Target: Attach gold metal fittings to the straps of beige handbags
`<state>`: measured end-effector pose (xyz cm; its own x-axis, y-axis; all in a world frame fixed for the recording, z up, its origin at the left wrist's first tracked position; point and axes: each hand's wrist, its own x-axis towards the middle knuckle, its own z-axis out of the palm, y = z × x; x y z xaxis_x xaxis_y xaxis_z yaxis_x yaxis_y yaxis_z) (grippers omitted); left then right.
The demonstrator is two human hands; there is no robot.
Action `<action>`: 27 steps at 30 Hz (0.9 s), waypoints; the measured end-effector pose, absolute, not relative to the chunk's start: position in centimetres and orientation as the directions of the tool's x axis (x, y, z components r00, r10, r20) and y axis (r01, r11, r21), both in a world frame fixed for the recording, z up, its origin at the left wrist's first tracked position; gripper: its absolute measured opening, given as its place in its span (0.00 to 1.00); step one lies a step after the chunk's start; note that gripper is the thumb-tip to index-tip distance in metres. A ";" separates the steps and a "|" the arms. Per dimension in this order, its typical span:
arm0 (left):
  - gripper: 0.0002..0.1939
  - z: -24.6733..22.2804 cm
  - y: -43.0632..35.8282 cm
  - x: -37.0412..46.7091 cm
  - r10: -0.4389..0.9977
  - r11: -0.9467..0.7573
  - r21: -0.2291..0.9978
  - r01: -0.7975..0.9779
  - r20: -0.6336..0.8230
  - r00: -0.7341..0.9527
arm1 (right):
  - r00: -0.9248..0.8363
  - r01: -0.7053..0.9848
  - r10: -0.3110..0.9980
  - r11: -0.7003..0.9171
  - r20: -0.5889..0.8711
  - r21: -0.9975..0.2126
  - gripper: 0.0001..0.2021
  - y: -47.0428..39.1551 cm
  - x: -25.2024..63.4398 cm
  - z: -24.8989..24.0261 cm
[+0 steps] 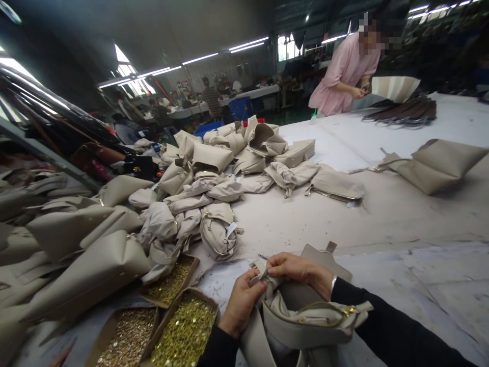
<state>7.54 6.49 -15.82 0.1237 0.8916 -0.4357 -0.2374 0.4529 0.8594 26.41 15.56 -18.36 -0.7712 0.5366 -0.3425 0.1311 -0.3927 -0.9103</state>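
At the lower middle of the head view, the person's two hands worked close together over a beige bag. The left hand pinched a beige strap between thumb and fingers, and the right hand gripped the same strap just beside it; what lay at the right fingertips was too small to tell. The bag stood open on the table, below and right of the left hand, with a zipper along its near edge and a flap spread beyond the right wrist.

Left of the left hand sat three shallow trays, two with gold-coloured metal pieces and one with coppery ones. Beyond the trays, beige bags and soft pouches were heaped, a zipped pouch nearest. Another bag lay apart at right. Across the table, a person in pink stood near dark straps.
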 end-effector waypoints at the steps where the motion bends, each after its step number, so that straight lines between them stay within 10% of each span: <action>1: 0.21 -15.7 6.5 7.7 0.900 0.435 0.878 -0.199 -0.422 0.107 | -0.765 0.122 0.546 -0.398 -0.341 -0.909 0.28 15.5 26.4 -18.5; 6: 0.15 -14.6 6.9 9.1 0.951 0.301 0.941 0.155 -0.285 -0.117 | -0.712 0.095 0.622 -0.373 -0.325 -0.923 0.27 14.8 26.3 -18.5; 10: 0.13 -14.4 7.0 9.5 0.927 0.341 0.937 0.073 -0.323 -0.193 | -0.672 0.114 0.681 -0.293 -0.291 -0.949 0.20 14.1 26.3 -17.9; 18: 0.17 -14.6 6.4 8.2 0.892 0.433 0.900 -0.044 -0.435 -0.120 | -0.633 0.152 0.749 -0.132 -0.199 -0.980 0.09 13.0 26.1 -17.2; 27: 0.13 -13.6 7.1 6.9 0.950 0.297 0.929 0.222 -0.311 0.028 | -0.685 0.090 0.702 -0.184 -0.195 -0.979 0.08 13.4 26.3 -17.8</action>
